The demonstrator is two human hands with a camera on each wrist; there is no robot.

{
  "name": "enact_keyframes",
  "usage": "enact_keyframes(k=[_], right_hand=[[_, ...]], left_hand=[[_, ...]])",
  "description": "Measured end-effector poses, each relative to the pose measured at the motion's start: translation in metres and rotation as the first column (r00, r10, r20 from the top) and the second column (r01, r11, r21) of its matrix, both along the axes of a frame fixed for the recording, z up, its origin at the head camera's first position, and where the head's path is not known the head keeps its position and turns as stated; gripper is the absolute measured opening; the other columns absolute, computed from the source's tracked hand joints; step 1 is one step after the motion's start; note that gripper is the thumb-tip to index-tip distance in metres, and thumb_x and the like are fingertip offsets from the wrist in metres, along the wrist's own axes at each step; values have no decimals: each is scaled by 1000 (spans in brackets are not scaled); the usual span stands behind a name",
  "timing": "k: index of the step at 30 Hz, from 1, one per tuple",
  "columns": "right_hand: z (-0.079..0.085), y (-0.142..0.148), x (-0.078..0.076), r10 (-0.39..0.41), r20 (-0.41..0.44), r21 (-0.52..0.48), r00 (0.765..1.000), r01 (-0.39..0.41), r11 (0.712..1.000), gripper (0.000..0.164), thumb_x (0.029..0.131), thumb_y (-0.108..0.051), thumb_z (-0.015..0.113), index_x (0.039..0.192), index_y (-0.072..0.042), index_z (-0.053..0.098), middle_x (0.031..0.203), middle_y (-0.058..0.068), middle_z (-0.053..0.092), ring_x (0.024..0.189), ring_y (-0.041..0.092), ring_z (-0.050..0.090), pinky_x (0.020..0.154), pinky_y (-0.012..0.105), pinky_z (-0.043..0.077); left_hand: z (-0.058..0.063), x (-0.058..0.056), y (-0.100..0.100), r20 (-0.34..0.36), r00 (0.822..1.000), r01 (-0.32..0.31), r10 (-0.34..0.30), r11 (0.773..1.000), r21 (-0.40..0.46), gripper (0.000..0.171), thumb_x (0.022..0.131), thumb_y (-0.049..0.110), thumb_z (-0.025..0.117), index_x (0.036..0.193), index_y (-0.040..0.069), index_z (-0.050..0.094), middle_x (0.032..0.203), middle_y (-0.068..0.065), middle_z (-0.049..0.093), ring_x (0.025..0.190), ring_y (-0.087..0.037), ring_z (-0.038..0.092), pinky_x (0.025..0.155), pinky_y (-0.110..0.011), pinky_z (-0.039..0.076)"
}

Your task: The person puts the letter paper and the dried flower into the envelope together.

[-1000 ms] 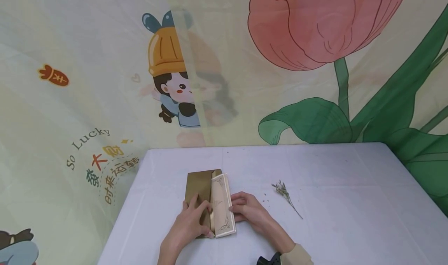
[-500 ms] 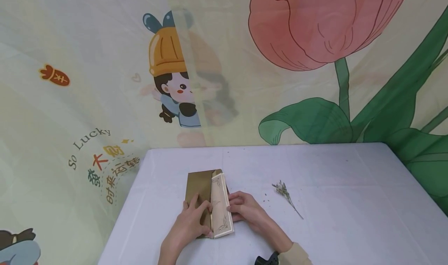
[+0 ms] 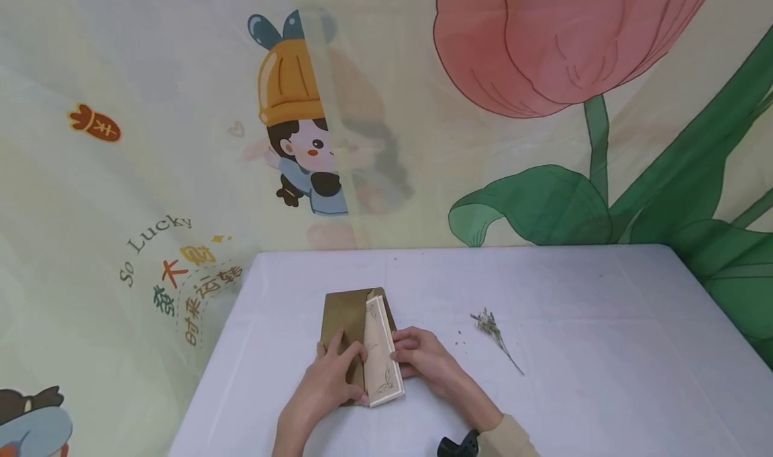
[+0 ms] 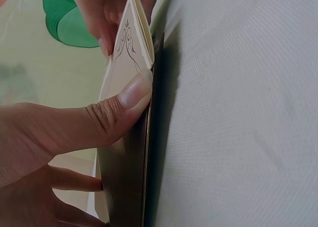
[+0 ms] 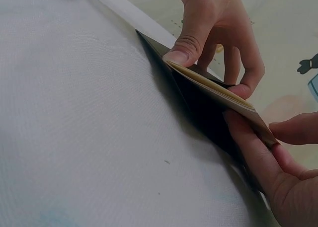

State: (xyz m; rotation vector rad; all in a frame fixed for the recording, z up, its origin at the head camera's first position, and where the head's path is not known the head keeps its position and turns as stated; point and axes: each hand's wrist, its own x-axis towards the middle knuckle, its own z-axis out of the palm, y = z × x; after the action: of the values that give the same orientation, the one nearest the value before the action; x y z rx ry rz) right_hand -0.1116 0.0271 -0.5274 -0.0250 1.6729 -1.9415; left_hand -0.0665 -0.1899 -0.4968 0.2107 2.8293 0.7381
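Observation:
A gold-brown envelope (image 3: 345, 309) lies on the white-covered table. Partly tucked under its left panel is a cream folded card (image 3: 380, 353) with ornate corner print; in the right wrist view its layered edges stand a little apart. My left hand (image 3: 323, 378) rests on the envelope with spread fingers, the thumb (image 4: 117, 113) pressing at the near end where card and envelope meet. From the right, my right hand (image 3: 427, 360) pinches the card's outer edge, thumb on top and fingers beneath. The card's left part is hidden inside the envelope.
To the right lies a dried flower sprig (image 3: 492, 329), with several tiny crumbs (image 3: 459, 336) beside it. The table (image 3: 580, 376) ends at a printed cloth backdrop (image 3: 386, 108). A black wrist device (image 3: 459, 443) sits at my right sleeve (image 3: 507, 437).
The card has slid slightly left into the envelope, moved by my right hand, and more of the envelope's right side shows behind it. My left hand stays in place.

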Motion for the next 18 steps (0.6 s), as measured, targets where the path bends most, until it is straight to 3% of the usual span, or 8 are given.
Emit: enact_keyframes(k=[18], right_hand=[[1,-2,-2,-24,-17,3,1000,24,1000,42,94,1,63,132,12,49,111,23,68,91,23,74,77,38,63]], left_hand=[[1,-1,0,2,1000,0,0,1000,11,59,62,36,95,104,30,55,158,-35,34,127,-82,27,82,-79,47]])
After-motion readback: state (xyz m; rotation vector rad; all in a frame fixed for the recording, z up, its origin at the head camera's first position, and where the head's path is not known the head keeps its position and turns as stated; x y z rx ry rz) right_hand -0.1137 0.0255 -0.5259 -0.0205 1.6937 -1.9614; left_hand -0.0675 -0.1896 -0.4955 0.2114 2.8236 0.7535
